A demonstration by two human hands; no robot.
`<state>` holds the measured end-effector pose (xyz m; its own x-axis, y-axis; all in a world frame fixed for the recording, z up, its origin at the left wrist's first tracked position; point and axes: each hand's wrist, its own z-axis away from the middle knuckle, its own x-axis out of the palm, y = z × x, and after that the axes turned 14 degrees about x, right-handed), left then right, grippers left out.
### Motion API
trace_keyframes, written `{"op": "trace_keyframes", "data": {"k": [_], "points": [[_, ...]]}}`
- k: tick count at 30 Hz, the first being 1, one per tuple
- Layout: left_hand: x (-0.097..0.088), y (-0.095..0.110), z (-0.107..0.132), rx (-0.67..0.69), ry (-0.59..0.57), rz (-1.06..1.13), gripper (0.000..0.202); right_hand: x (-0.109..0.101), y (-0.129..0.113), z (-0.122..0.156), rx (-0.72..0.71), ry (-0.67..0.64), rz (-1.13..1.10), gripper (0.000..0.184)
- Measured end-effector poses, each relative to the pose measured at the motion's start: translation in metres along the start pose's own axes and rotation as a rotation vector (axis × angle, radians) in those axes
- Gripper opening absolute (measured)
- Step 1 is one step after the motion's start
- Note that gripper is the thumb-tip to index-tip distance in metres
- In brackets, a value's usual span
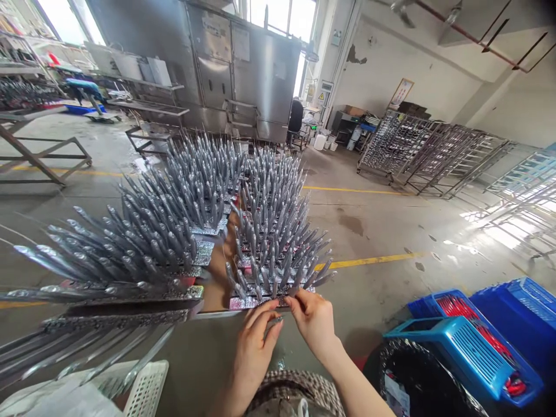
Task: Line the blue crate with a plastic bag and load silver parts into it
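Fingertips of the left hand (256, 339) and right hand (313, 318) pinch one small silver piece (273, 323) between them, held just below the near edge of the spiked rack (271, 255). Risk, in my judgement: the crowded silver-coated spikes (points angled toward the wrists) could snag knuckles, or the piece could slip into the black-lined bin (417, 376) nearby.

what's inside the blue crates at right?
The blue crates hold red pieces, seen through the open top and the slatted side. Their lower layers are hidden by the walls and by a black-lined bin in front.
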<state>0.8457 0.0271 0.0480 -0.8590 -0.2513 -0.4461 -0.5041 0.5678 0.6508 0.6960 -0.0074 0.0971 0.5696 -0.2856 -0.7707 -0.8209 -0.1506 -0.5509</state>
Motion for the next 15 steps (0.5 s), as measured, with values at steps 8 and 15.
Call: {"op": "trace_keyframes", "data": {"k": [8, 15], "points": [[-0.005, 0.006, 0.003, -0.196, 0.052, 0.253, 0.013, -0.063, -0.019, -0.008, -0.063, 0.147, -0.099, 0.040], [-0.017, 0.035, 0.013, -0.568, 0.162, 0.811, 0.032, -0.010, 0.032, 0.032, -0.217, -0.214, -0.177, 0.037]]}}
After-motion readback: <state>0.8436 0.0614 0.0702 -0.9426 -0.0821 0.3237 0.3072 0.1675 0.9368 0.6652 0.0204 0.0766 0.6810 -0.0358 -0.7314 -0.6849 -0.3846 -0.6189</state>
